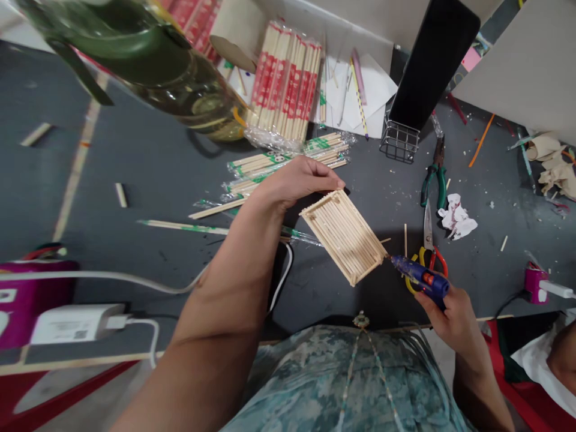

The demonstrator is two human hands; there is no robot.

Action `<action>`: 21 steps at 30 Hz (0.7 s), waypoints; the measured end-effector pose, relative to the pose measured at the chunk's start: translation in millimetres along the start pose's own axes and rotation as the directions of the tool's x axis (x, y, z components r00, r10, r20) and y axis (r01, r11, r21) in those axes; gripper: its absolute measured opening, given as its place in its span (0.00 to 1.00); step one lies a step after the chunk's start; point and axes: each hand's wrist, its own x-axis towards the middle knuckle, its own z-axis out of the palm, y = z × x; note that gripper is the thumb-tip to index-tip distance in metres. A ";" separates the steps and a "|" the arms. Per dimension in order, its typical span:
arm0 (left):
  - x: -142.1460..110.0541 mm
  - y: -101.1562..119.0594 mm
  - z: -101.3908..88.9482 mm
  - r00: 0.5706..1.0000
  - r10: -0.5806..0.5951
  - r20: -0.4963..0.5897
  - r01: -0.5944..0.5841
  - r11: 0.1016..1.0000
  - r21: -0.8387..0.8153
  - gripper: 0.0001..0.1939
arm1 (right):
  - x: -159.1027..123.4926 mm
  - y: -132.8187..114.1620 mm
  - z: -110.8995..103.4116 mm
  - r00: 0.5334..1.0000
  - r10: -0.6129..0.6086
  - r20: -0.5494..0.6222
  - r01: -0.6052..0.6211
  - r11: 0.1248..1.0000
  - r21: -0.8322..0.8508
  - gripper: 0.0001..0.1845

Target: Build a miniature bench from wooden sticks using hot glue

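Note:
Fingers of my left hand pinch the upper end of a small wooden tray built from chopsticks laid side by side, with a raised rim. The tray is held tilted above the dark table. Wrapped in my right hand is a blue hot glue gun, its nozzle at the tray's right corner; whether it touches I cannot tell. Scissors with yellow and red handles lie partly behind the glue gun. Wrapped chopsticks with green print lie beyond my left wrist.
Red-printed chopstick packs and a large green-tinted bottle stand at the back. A phone leans in a wire stand. Pliers and crumpled paper lie right. A white charger with cable sits left; another person's arm shows right.

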 end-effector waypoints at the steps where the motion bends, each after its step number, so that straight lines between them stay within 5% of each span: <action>1: 0.4 -0.9 -0.4 1.000 0.004 0.005 -0.004 1.000 -0.005 0.06 | 0.5 -0.6 0.2 1.000 -0.003 0.005 0.003 1.000 0.001 0.12; 21: -0.3 -0.3 -0.5 1.000 -0.010 0.006 0.010 1.000 -0.006 0.07 | 0.9 1.7 -3.3 0.998 0.051 -0.024 -0.049 0.996 0.068 0.08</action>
